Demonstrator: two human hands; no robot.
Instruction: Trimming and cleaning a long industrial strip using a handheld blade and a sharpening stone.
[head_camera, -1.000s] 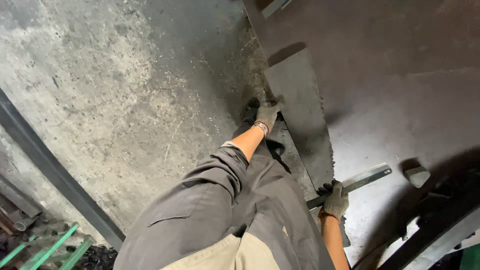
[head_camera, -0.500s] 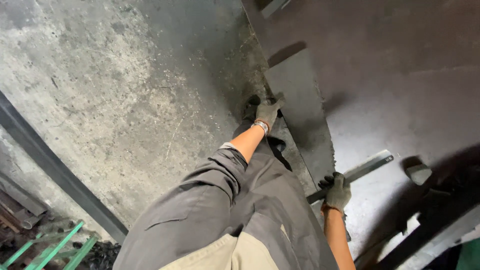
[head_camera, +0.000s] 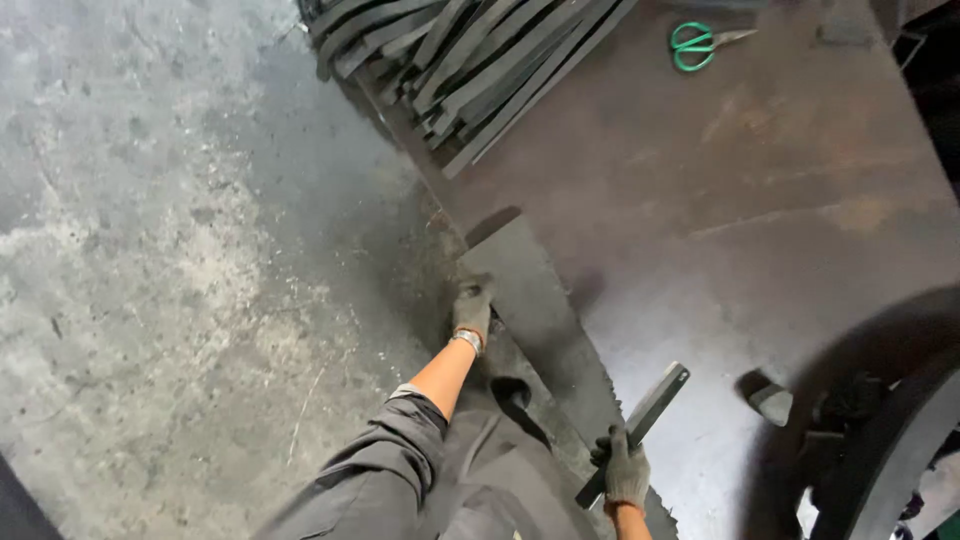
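- Your left hand (head_camera: 471, 308), gloved, is closed on the near edge of the long dark strip (head_camera: 535, 310) that lies along the border of the big brown metal sheet (head_camera: 760, 190); the fingers curl over the strip's edge where it meets the concrete floor (head_camera: 170, 260).
- Your right hand (head_camera: 626, 474), also gloved, is wrapped tight around the lower end of a flat dark bar (head_camera: 640, 425), which slants up and away from you over the sheet, its far tip free in the air.
- The strip is what you are handling — it sits between your two hands, partly on the sheet and partly overhanging toward your knees.
- Risk one: the strip's lower edge looks ragged near your right wrist. If the strip slides under your left grip, that edge could drag across the glove or your bare forearm.
- Risk two: the bar is held only at one end, so a swing or slip could bring its tip down on the strip near your left fingers.
- Risk three: the heap of black strips (head_camera: 470, 60) at the far end of the sheet lies loose and fanned out; a jolt to the sheet might shift it toward you.
- The green-handled scissors (head_camera: 700, 42) lie well apart, out of your reach.
- A small dark block (head_camera: 768, 400) rests on the sheet near the bar — it could catch the bar if you sweep right.
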